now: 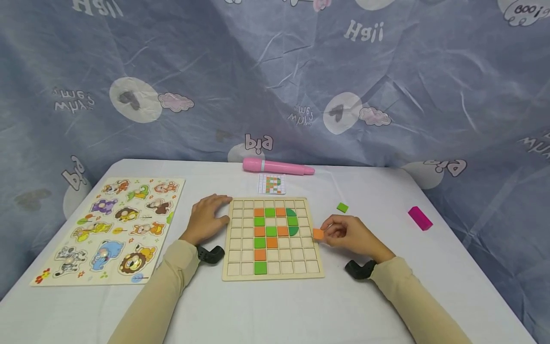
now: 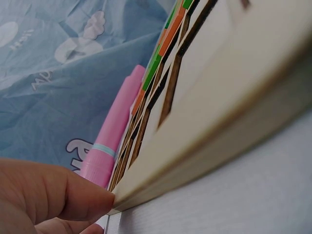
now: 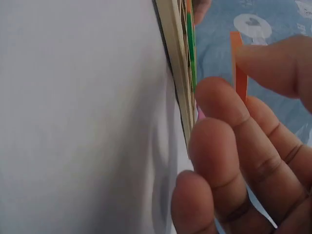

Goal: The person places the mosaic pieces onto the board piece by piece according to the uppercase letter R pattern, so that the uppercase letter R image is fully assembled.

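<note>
A wooden grid board (image 1: 275,276) lies flat on the table with orange, light green and dark green tiles in its cells, forming a letter R-like shape. My right hand (image 1: 350,234) pinches an orange square tile (image 1: 318,234) between thumb and fingers at the board's right edge. The right wrist view shows this orange tile (image 3: 239,68) on its thin side. My left hand (image 1: 207,220) rests against the board's left edge, its fingers at the upper left corner. In the left wrist view, the thumb (image 2: 80,197) touches the board's rim.
Behind the board lie a small pattern card (image 1: 272,184) and a pink marker-shaped stick (image 1: 278,166). A green tile (image 1: 342,208) and a magenta block (image 1: 420,218) lie to the right. At left is an animal puzzle board (image 1: 112,234). A printed cloth (image 1: 275,81) hangs behind the table.
</note>
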A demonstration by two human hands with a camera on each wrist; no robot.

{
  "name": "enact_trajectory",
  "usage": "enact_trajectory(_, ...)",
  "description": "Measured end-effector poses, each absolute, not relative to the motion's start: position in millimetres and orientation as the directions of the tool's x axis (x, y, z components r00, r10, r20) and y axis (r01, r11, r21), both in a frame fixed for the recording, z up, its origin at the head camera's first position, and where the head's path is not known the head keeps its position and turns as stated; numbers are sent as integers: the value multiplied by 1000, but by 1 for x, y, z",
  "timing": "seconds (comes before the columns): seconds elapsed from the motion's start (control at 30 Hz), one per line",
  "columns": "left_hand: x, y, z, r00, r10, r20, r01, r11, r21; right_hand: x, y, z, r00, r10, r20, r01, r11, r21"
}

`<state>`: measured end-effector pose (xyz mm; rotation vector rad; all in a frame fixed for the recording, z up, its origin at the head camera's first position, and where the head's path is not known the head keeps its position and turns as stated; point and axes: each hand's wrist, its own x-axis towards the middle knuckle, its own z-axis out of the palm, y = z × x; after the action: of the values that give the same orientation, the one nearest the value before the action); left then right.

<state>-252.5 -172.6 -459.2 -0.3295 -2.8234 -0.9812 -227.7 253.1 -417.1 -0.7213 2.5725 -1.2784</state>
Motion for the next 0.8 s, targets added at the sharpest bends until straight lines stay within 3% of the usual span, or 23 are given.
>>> enact_trajectory(0.8,-252,-172,-458,-967,164,195,250,759,601,-206,220,-419,-664,-748,1,-474,420,-774)
